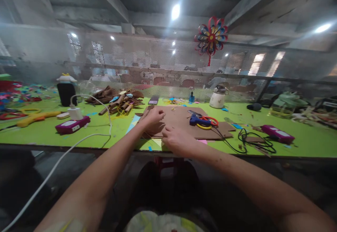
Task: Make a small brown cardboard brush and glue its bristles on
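Note:
A flat sheet of brown cardboard [179,114] lies on the green table in front of me. My left hand [154,116] is over its left part, fingers curled together, beside some brown paper [157,129]. Close by, my right hand [177,140] rests at the cardboard's front edge with bent fingers. What either hand pinches, if anything, is hidden or too small to name. On the cardboard's right side lies a blue glue gun [196,120], together with scissors [214,121] that have orange and yellow handles.
Black cable [247,141] coils beside a purple power strip [277,134]. Another purple strip [72,124] with a white charger and cable stands left, near a yellow glue gun [39,118]. Brown paper rolls [122,102], a phone [153,100] and a white jug [217,97] sit behind.

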{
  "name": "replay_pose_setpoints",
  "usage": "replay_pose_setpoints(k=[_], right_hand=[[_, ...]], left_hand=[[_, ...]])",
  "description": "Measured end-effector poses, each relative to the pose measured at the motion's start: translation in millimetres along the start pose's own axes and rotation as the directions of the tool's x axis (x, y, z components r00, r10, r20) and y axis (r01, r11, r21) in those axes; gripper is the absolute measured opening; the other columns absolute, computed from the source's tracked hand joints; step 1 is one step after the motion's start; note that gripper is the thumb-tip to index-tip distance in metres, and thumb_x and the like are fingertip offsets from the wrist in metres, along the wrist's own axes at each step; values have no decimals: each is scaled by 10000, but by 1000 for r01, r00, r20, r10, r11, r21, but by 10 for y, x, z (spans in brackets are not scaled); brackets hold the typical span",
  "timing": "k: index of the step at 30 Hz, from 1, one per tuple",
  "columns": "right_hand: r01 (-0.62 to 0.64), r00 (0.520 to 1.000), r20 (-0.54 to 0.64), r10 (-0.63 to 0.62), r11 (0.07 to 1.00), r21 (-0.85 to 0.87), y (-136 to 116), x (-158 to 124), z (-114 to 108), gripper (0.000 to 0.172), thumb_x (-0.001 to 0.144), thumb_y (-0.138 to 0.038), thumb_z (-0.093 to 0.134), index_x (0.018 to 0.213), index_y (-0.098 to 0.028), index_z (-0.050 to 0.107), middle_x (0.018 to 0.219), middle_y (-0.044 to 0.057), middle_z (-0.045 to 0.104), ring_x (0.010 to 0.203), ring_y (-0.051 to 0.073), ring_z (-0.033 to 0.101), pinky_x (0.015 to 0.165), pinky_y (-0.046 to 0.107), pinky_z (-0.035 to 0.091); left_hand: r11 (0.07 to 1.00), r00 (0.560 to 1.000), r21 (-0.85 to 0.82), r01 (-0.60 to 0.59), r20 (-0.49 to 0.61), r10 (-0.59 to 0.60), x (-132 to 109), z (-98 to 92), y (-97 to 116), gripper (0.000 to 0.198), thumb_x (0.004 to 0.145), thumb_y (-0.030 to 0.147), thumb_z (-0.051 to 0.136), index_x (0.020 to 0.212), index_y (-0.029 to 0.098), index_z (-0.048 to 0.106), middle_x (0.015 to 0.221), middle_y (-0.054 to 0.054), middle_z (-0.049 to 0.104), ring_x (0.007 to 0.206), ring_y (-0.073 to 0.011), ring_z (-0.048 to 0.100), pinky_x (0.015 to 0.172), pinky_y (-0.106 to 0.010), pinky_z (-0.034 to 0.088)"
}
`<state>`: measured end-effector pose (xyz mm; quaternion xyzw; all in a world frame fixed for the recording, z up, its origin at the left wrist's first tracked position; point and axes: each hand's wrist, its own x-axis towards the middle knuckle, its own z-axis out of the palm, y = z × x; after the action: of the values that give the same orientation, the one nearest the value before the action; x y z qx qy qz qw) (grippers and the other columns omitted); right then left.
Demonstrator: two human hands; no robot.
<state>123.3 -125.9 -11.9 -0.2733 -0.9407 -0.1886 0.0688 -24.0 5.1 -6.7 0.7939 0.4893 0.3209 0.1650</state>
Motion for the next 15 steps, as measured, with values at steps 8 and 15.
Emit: replay_pose_setpoints(k=[8,15], right_hand=[[132,989,75,-126,988,-81,90,106,100,157,828,-136,499,789,-106,648,826,123,572,867,222,431,705,322,357],[247,965,128,-230,958,-144,115,115,15,155,820,-116,515,772,-143,660,787,101,594,785,211,461,680,328,362]], left_hand=[[998,998,-29,60,-4,-60,-73,112,-272,187,751,269,484,643,145,572,610,-37,615,553,-128,515,519,-226,357],[998,998,5,59,-16,-58,-88,94,-195,198,751,260,503,609,146,581,601,-45,626,578,-145,534,543,-245,364]])
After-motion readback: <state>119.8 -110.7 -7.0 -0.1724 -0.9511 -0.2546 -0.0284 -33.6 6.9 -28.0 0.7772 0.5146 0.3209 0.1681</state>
